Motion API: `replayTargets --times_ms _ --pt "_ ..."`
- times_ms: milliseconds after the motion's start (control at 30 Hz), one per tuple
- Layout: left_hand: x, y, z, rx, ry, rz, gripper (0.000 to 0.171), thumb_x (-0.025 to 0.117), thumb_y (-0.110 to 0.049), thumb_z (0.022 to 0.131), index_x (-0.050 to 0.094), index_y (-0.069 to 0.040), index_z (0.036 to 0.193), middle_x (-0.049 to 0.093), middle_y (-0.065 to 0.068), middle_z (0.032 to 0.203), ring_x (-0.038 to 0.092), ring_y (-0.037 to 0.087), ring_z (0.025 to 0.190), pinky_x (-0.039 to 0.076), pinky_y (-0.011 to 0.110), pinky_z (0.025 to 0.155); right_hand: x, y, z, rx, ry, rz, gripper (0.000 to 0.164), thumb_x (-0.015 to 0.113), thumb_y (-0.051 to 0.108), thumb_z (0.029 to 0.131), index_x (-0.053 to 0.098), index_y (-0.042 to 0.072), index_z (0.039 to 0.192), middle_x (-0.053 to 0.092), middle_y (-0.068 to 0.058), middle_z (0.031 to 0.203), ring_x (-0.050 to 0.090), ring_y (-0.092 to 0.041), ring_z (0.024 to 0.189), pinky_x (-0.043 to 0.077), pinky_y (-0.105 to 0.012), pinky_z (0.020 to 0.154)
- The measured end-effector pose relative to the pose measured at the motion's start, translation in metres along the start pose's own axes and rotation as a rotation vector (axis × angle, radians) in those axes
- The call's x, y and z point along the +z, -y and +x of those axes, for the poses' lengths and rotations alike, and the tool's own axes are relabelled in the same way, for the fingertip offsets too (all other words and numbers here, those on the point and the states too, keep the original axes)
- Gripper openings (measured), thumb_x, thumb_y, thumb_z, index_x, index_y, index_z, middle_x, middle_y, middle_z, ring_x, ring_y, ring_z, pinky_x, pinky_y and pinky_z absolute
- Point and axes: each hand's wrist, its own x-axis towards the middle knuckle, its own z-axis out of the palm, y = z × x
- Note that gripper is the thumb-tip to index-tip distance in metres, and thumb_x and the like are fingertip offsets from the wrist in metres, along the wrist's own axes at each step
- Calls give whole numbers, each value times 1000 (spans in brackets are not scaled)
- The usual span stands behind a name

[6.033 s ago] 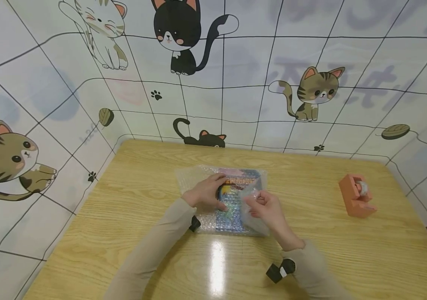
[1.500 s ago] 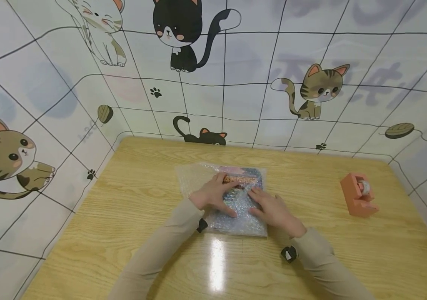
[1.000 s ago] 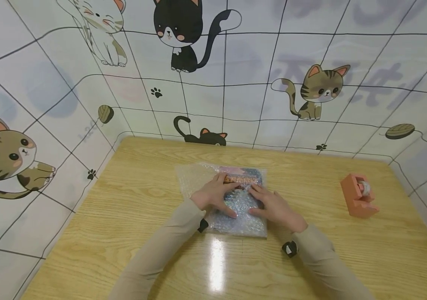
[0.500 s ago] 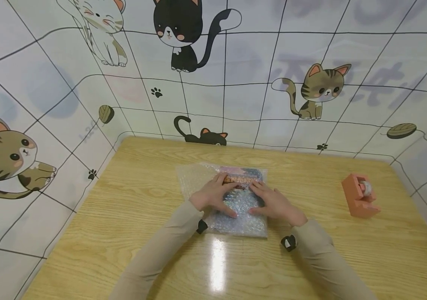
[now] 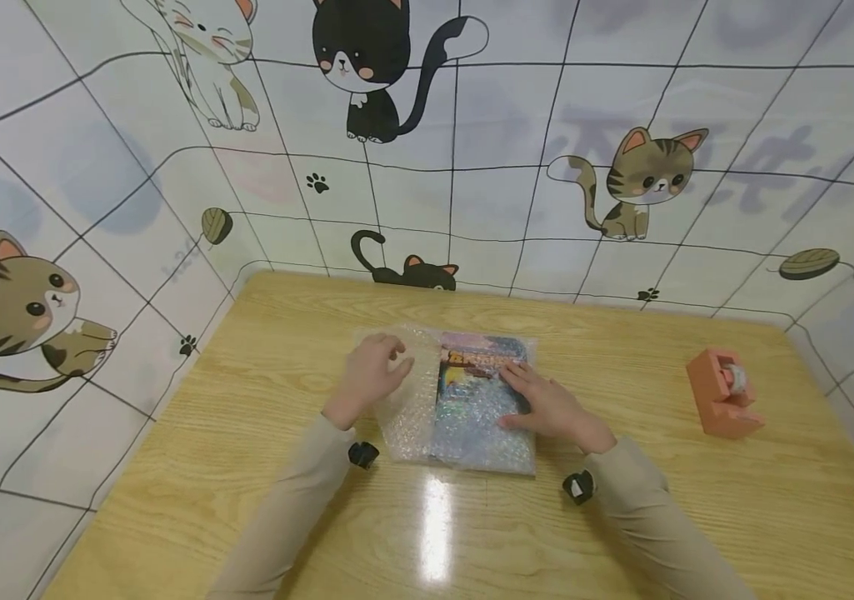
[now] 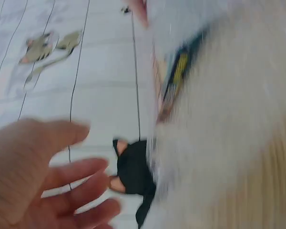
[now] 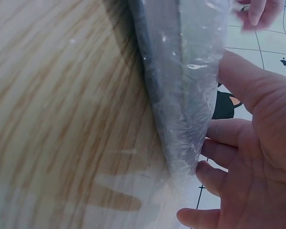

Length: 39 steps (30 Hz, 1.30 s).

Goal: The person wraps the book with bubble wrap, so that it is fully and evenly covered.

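A flat, book-like item with a colourful printed cover point(image 5: 460, 360) lies on the table, its right and lower part under a folded-over layer of bubble wrap point(image 5: 482, 442). To its left a loose flap of the wrap point(image 5: 407, 429) spreads flat. My right hand point(image 5: 550, 408) rests on the covered right side with fingers spread; in the right wrist view its fingertips touch the wrap point(image 7: 186, 95) along the item's thick edge. Over the left flap hovers my left hand point(image 5: 370, 375), fingers loosely bent and nothing between them. The left wrist view shows this hand point(image 6: 52, 176) apart from the blurred wrap.
An orange tape dispenser point(image 5: 722, 396) with a roll of clear tape stands at the right of the wooden table point(image 5: 269, 500). Behind and beside the table hangs a cat-patterned cloth point(image 5: 509, 125).
The right hand first folded the right-hand wrap over the cover and then pressed it flat. Within the last half second my left hand has lifted off the cover and moved left over the flap.
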Motion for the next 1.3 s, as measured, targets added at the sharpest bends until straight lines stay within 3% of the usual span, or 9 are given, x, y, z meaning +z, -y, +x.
replayTargets --times_ms 100,233,400,600,733,900,1033,1133,1300 --pt "-12 12 -11 -125 -115 -10 20 64 -19 87 60 -4 74 56 5 66 50 17 57 41 28 47 0 0 0 -1 -1 8 81 66 39 85 29 -3 144 24 -25 149 19 -46 135 23 -71 96" --pt "-18 26 -24 -256 -63 -76 33 62 -20 88 55 -5 60 48 1 52 39 12 45 32 24 40 -1 1 0 -5 -1 17 81 66 38 86 28 -4 144 23 -26 149 18 -47 135 23 -69 97" --pt "-14 32 -33 -297 27 -237 31 62 -19 89 61 -1 64 49 0 51 39 10 45 34 23 43 -2 2 -1 -6 3 27 81 66 37 86 28 -5 144 22 -26 149 17 -47 135 22 -68 98" --pt "-1 37 -32 -301 -13 -373 15 62 -10 87 64 3 81 56 3 61 45 9 52 38 23 48 -2 2 -2 -6 6 34 81 66 37 86 27 -5 144 22 -27 149 16 -48 135 21 -67 100" --pt "5 38 -31 -351 -19 -493 12 58 -6 89 65 4 85 62 8 65 54 12 55 42 22 47 -2 2 -1 -6 7 31 81 66 37 86 28 -5 144 22 -27 149 17 -48 135 22 -66 100" --pt "4 24 -27 -393 -29 -644 12 57 -6 90 63 4 86 63 15 69 56 13 57 47 23 53 -2 2 -2 9 12 34 81 66 37 86 27 -3 145 22 -25 149 16 -47 135 21 -65 101" --pt "0 3 -19 -337 -23 -690 11 57 -6 90 62 3 86 63 19 73 54 11 57 47 23 54 -1 0 -2 18 15 32 81 66 38 86 27 -3 145 21 -25 150 16 -46 135 21 -66 100" --pt "0 -15 -13 -207 -39 -630 9 58 -2 89 62 3 84 63 16 74 56 14 61 47 24 56 0 -1 -1 15 14 29 82 65 38 86 27 -2 145 22 -24 150 16 -46 136 22 -67 100" --pt "10 -44 -3 7 -41 -525 8 56 1 88 62 6 85 66 16 85 66 27 83 54 28 71 0 -1 -1 9 12 37 81 66 38 86 27 -3 145 22 -25 150 17 -45 136 22 -67 99"
